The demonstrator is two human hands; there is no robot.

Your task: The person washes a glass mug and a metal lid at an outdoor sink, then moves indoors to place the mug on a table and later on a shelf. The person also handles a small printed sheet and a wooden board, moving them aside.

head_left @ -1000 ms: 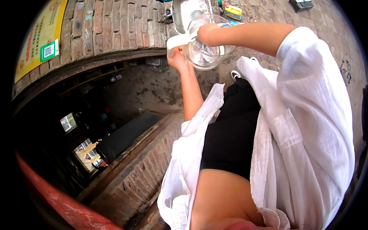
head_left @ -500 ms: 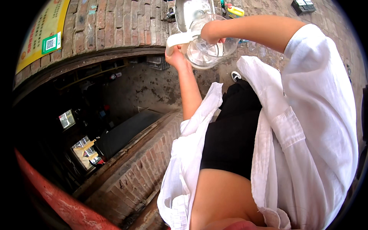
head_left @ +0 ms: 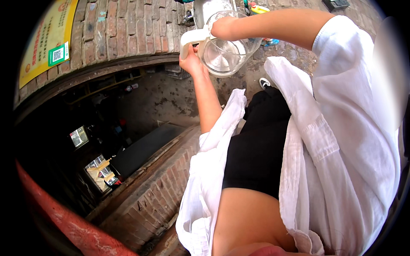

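A large clear jug (head_left: 230, 59) with a white handle (head_left: 191, 39) is held out in front of me, tilted so that its round base shows through the wall. My left hand (head_left: 193, 63) is closed around the lower part of that handle. Up by the rim, next to where the handle joins, my right hand (head_left: 224, 28) is curled with its back toward me. Its fingertips are hidden, so whatever it grips, if anything, cannot be made out. Just beyond the jug lies a metal sink basin (head_left: 204, 13), partly covered by the jug.
Behind my right forearm stand a yellow bottle (head_left: 259, 8) with a red cap and a slim green bottle (head_left: 246, 5). A blue package (head_left: 269, 42) lies on the brick ground. Leftward are a brick wall (head_left: 128, 30) and a dark opening with a ledge (head_left: 149, 187). A black box (head_left: 336, 5) sits far right.
My right hand has moved left along the jug toward the handle and slightly up. The jug and my left hand have shifted a little left.
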